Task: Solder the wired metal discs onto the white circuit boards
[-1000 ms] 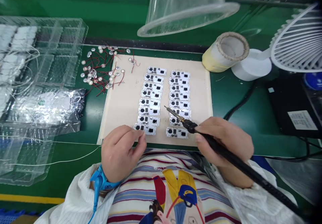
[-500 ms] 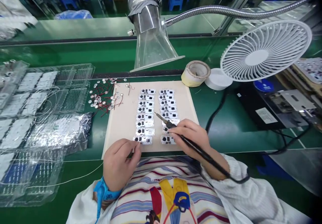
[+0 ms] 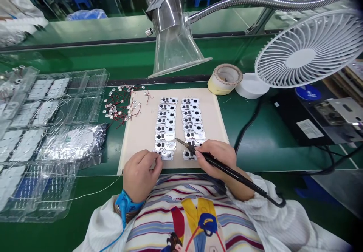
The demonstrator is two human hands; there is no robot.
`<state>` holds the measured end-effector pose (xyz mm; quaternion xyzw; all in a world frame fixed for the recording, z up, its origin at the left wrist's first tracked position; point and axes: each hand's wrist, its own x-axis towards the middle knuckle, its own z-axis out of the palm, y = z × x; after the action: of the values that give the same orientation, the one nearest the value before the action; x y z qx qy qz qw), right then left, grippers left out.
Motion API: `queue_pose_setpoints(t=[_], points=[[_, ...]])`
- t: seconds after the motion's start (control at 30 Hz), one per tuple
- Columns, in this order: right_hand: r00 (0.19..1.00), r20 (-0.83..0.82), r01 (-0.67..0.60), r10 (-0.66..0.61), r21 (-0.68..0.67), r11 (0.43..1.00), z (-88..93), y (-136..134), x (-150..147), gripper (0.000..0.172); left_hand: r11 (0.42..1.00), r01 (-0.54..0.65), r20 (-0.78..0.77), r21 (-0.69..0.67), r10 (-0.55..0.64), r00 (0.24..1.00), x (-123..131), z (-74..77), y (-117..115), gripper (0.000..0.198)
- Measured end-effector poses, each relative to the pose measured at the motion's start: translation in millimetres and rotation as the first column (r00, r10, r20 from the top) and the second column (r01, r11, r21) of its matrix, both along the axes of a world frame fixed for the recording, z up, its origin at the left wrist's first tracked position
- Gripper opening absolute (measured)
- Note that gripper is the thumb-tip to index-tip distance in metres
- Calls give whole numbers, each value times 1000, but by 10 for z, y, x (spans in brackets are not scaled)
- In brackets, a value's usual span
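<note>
My right hand (image 3: 217,157) grips a black soldering iron (image 3: 227,170) like a pen. Its tip points left, beside the left column of small white circuit boards (image 3: 165,129). A second column of circuit boards (image 3: 193,118) lies partly under the iron and my right fingers. My left hand (image 3: 141,174) is closed in a pinch at the lowest board of the left column. A thin pale solder wire (image 3: 93,194) runs from the left into this hand; its end at the fingertips is hard to make out. Both columns lie on a beige board (image 3: 141,131).
Small round parts with red wires (image 3: 119,106) are heaped at the beige board's upper left. Clear plastic trays (image 3: 85,93) and a silvery bag (image 3: 76,142) are on the left. A clear fume hood (image 3: 177,51) hangs above. Tape roll (image 3: 225,79), white fan (image 3: 300,57) and black device (image 3: 300,119) are right.
The iron's tip has moved slightly down along the left column. My left fingertips have shifted a little right onto the lowest board. The whole view has shifted slightly.
</note>
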<state>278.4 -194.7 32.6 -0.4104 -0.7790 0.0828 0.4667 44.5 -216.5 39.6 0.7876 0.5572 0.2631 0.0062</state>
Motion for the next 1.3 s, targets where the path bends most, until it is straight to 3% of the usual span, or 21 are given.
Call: queue_pose_setpoints(t=[0.2, 0.3, 0.4, 0.47, 0.53, 0.63, 0.73, 0.87, 0.97, 1.07, 1.13, 1.23, 1.3], points=[[1000, -3, -24, 24, -1, 1000, -29, -6, 21, 12, 1000, 4, -11, 0, -4, 1000, 2, -45, 12, 18], [999, 0, -35, 35, -21, 999, 27, -47, 49, 13, 1000, 20, 28, 10, -20, 999, -5, 14, -14, 15], [976, 211, -42, 46, -24, 999, 123, -87, 32, 26, 995, 101, 94, 12, -101, 990, 16, 177, -65, 8], [912, 407, -56, 40, 28, 998, 183, -90, -18, 35, 982, 186, 120, 24, -187, 975, 47, 296, -98, 5], [851, 523, -101, 50, 70, 992, 228, -76, -69, 29, 967, 251, 134, 41, -255, 958, 80, 375, -124, 7], [823, 563, -150, 75, 88, 985, 262, -51, -52, 19, 963, 269, 139, 10, -268, 953, 108, 404, -144, 9], [858, 512, -98, 36, 95, 991, 257, -34, 140, 20, 970, 242, 138, -27, -237, 962, 121, 382, -149, 13], [924, 348, 133, -158, 96, 986, 272, 96, 539, 12, 978, 208, 181, 30, -209, 961, 169, 343, -120, 8], [934, 172, 303, -312, 78, 950, 326, 334, 783, 17, 986, 150, 173, 69, -160, 972, 214, 288, -60, 5], [889, 8, 450, -458, 169, 877, 326, 598, 918, 20, 989, 131, 160, 74, -141, 977, 242, 224, 12, 5], [873, -7, 481, -488, 177, 859, 281, 707, 953, 21, 991, 120, 152, 64, -129, 980, 246, 188, 46, 4], [898, 59, 431, -435, 73, 899, 227, 706, 942, 19, 994, 101, 130, 32, -104, 986, 232, 144, 62, 3], [907, -22, 421, -420, 49, 906, 236, 637, 904, 17, 996, 87, 120, 10, -88, 989, 216, 117, 52, 8]])
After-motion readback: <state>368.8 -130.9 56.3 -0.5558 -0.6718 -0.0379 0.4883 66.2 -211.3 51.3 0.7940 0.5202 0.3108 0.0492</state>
